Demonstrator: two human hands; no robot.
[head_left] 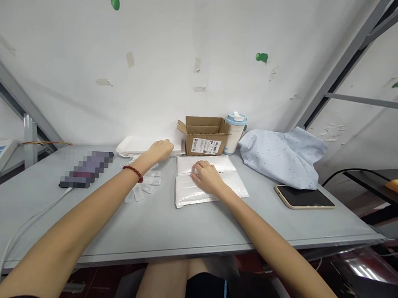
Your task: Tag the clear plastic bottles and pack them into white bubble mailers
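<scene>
My left hand [161, 150] is closed, knuckles up, at the right end of a stack of flat white mailers [131, 146]. Its fingertips are hidden, so what it holds, if anything, does not show. Below that wrist, with its red bead bracelet [133, 173], several small clear plastic pieces [146, 187] lie fanned out. My right hand [207, 175] rests on white bubble mailers [191, 194], which lie overlapping on the table. Its fingers are bent together near the upper edge of the front mailer; a small pale bit shows at the fingertips, too small to name.
Against the wall stand an open cardboard box [205, 127] and a lidded cup [232, 137]. To the right, a light blue cloth [282, 154] touches a phone [305, 198]. A blurred-out device [86, 171] with a white cable [36, 213] lies left on the grey table [160, 232].
</scene>
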